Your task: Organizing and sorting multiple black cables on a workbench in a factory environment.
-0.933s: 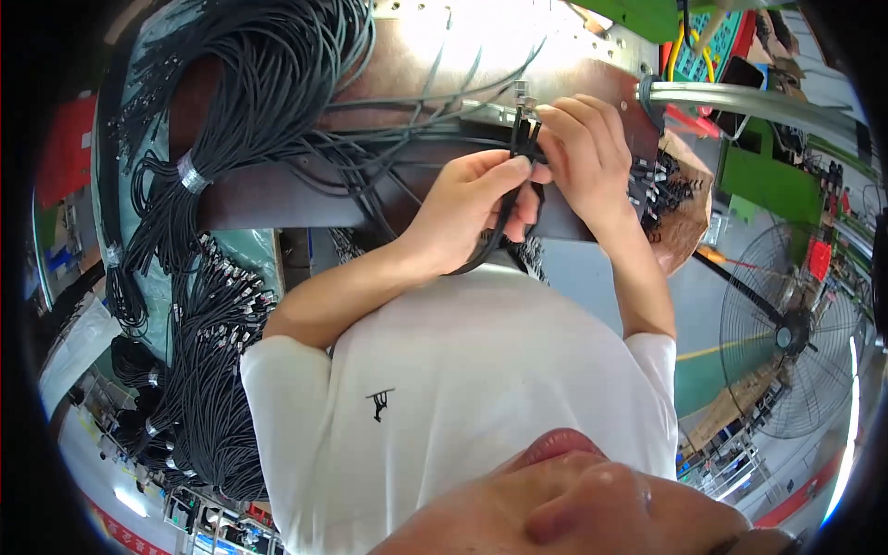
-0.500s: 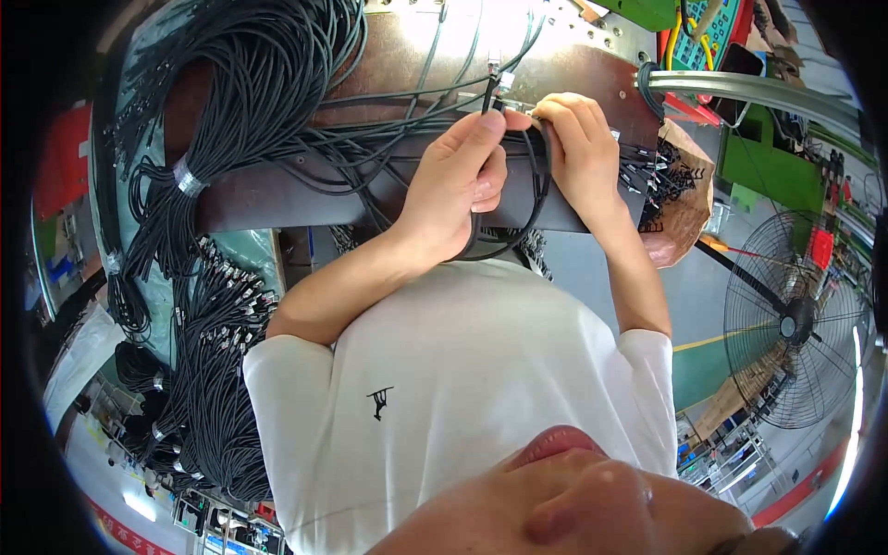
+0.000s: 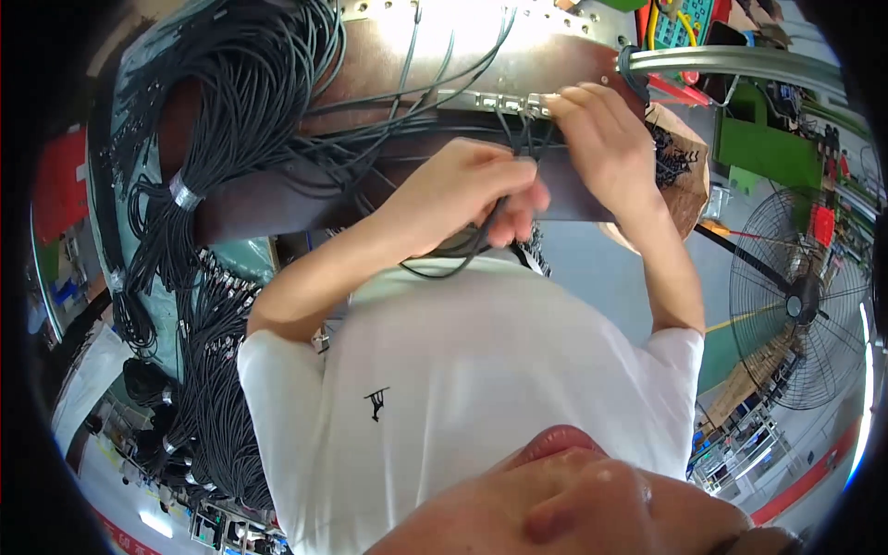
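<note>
My left hand (image 3: pixel 476 190) is closed round a black cable (image 3: pixel 449 275), which hangs in a loop below the fingers, close to my shirt. Its fingers are slightly blurred. Just above, a row of small silver metal connectors (image 3: pixel 504 104) lies along a strip on the brown workbench (image 3: pixel 564 65), with black leads running down from it toward my left hand. At the right end of that row, my right hand (image 3: pixel 606 139) pinches a silver connector between thumb and forefinger; the fingers partly cover it.
A thick tied bundle of black cables (image 3: pixel 185 190) lies at the left, with more bundles (image 3: pixel 217 388) hanging below. Loose cables cross the bench. A brown paper-lined container (image 3: pixel 689 180) of black cable ends stands right, near a metal rail (image 3: pixel 731 60) and a black fan (image 3: pixel 803 301).
My left hand has come down from the connector ends toward me, bringing the cable loop lower. My right hand has shifted right and up, and the connector row is now exposed.
</note>
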Action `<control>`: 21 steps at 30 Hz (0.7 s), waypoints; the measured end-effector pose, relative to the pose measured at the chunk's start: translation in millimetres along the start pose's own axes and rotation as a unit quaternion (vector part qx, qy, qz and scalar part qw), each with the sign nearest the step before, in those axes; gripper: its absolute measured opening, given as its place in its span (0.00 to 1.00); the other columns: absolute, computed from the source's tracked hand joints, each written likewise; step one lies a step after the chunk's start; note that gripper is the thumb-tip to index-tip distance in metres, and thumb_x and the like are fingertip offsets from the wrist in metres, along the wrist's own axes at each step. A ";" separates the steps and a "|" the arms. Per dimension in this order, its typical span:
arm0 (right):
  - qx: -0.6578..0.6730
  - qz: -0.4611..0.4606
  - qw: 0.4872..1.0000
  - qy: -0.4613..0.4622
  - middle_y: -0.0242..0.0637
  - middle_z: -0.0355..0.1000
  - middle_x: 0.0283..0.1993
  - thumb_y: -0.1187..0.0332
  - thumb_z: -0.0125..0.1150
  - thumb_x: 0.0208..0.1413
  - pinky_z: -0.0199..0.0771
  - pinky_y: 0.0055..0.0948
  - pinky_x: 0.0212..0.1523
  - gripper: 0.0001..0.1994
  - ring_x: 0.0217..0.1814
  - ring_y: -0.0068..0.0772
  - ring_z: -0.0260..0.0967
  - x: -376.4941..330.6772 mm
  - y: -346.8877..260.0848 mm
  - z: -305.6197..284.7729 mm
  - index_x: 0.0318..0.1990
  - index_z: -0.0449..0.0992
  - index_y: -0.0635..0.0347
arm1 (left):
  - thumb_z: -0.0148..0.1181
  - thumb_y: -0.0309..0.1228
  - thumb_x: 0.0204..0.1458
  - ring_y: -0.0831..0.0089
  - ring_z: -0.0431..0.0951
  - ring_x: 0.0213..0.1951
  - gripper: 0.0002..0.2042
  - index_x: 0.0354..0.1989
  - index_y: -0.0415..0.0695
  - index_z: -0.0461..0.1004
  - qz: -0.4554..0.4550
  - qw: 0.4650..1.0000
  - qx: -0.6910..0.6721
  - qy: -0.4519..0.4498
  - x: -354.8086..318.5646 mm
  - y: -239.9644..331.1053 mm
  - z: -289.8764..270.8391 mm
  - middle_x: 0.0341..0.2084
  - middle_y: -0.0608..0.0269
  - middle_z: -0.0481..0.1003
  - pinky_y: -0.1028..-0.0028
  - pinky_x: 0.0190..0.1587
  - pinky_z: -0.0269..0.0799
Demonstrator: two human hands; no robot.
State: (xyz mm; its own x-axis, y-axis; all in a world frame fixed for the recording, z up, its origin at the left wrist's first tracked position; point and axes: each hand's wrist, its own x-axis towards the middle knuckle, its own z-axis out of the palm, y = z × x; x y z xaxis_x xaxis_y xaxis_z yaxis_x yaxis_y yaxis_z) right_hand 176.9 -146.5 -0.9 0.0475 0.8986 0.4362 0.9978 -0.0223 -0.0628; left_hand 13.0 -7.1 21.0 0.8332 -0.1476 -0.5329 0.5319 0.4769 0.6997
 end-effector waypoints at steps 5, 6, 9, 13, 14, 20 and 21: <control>0.208 0.231 0.947 0.081 0.36 0.75 0.41 0.79 0.63 0.45 0.71 0.35 0.46 0.09 0.43 0.41 0.72 -32.7 -0.4 39.5 0.35 0.73 0.59 | 0.35 0.37 0.64 0.79 0.70 0.18 0.22 0.50 0.33 0.74 0.276 0.933 0.181 0.143 -13.1 4.5 -5.9 0.18 0.63 0.75 0.80 0.26 0.67; 0.218 0.268 0.934 0.086 0.36 0.75 0.40 0.79 0.62 0.46 0.71 0.34 0.45 0.08 0.43 0.41 0.72 -37.8 -4.8 45.2 0.33 0.73 0.60 | 0.35 0.37 0.64 0.79 0.70 0.18 0.22 0.50 0.33 0.74 0.275 0.933 0.182 0.141 -7.7 4.8 -4.6 0.18 0.63 0.75 0.80 0.26 0.67; 0.228 0.277 0.930 0.077 0.36 0.75 0.39 0.80 0.62 0.46 0.72 0.33 0.43 0.08 0.42 0.40 0.73 -35.8 -5.9 46.3 0.34 0.72 0.60 | 0.32 0.39 0.63 0.80 0.65 0.12 0.25 0.50 0.32 0.74 0.176 0.978 0.112 -0.018 10.4 -6.8 0.1 0.13 0.62 0.72 0.81 0.19 0.63; 0.247 0.273 0.928 0.052 0.35 0.75 0.38 0.80 0.62 0.46 0.72 0.32 0.41 0.08 0.41 0.40 0.73 -32.6 1.9 44.4 0.34 0.72 0.59 | 0.33 0.39 0.62 0.79 0.64 0.12 0.25 0.50 0.32 0.74 0.102 0.994 0.032 -0.037 19.5 -9.2 4.6 0.13 0.59 0.72 0.80 0.17 0.62; 0.262 0.276 0.924 0.050 0.35 0.75 0.38 0.80 0.62 0.46 0.72 0.32 0.40 0.09 0.41 0.39 0.73 -32.9 2.9 44.0 0.34 0.72 0.59 | 0.33 0.39 0.62 0.79 0.64 0.12 0.25 0.50 0.32 0.74 0.102 0.993 0.033 -0.040 21.4 -8.8 5.0 0.13 0.59 0.72 0.80 0.17 0.62; 0.222 0.224 0.948 0.037 0.34 0.75 0.39 0.76 0.63 0.47 0.72 0.33 0.42 0.08 0.42 0.38 0.73 -28.7 7.0 34.1 0.36 0.72 0.59 | 0.33 0.37 0.61 0.78 0.62 0.09 0.24 0.48 0.30 0.74 0.036 0.998 -0.036 -0.039 29.5 -5.2 2.5 0.10 0.58 0.70 0.80 0.14 0.60; 0.157 0.196 0.966 0.067 0.33 0.75 0.39 0.77 0.63 0.46 0.72 0.33 0.41 0.09 0.42 0.38 0.73 -24.6 0.3 25.0 0.37 0.73 0.57 | 0.35 0.38 0.62 0.78 0.62 0.09 0.24 0.48 0.30 0.74 0.021 0.997 -0.051 -0.052 29.8 -5.9 2.5 0.09 0.58 0.70 0.80 0.13 0.59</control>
State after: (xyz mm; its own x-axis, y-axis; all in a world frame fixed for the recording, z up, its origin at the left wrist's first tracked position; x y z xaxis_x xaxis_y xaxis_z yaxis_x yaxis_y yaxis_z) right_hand 174.8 -157.7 -34.2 0.4455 0.7833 0.4337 0.8394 -0.1969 -0.5066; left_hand 35.0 -16.4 2.2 0.8688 -0.2123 -0.4474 0.4821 0.5692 0.6661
